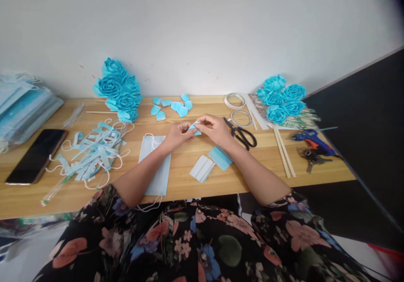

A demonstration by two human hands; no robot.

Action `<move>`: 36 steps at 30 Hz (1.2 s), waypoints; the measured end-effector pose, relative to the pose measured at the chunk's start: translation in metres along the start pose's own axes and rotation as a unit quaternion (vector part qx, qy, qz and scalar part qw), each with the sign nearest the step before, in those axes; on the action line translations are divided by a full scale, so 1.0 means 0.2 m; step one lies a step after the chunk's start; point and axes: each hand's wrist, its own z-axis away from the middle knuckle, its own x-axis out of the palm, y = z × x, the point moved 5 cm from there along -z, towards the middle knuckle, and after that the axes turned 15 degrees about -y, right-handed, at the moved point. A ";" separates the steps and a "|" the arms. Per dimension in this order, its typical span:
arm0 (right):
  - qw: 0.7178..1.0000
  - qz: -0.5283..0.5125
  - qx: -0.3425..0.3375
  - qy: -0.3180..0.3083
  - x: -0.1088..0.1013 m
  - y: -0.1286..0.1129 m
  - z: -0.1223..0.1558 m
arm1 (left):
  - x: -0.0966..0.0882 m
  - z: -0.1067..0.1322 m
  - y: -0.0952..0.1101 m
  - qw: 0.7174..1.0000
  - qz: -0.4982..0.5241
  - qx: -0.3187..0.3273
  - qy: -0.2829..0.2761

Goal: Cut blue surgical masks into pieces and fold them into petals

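My left hand point(177, 135) and my right hand point(214, 129) meet over the middle of the wooden table point(221, 181), both pinching one small blue piece of mask fabric point(193, 128) between their fingertips. Under my left forearm lies a whole blue face mask point(158, 164). Two cut mask pieces, one white side up point(202, 168) and one blue point(220, 157), rest by my right forearm. Several small blue petal pieces point(173, 106) are scattered just beyond my hands.
Black scissors point(242, 134) and two tape rolls point(237, 107) lie right of my hands. Blue fabric roses sit at the back left point(118, 90) and back right point(280, 99). Wooden sticks point(284, 151), a blue glue gun point(311, 139), keys point(311, 156), a phone point(38, 155), cut strips point(91, 151) and stacked masks point(22, 105) surround them.
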 end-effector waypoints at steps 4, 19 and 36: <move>0.988 0.141 -0.064 0.002 -0.01 -0.05 0.01 | -0.01 0.00 0.00 0.999 0.032 -0.003 -0.005; 0.955 0.269 -0.126 -0.022 0.00 -0.06 0.01 | -0.03 0.00 -0.02 0.998 0.069 -0.002 0.016; 0.981 0.178 -0.071 0.001 0.01 -0.03 0.02 | -0.05 0.01 -0.03 0.994 0.091 -0.006 0.052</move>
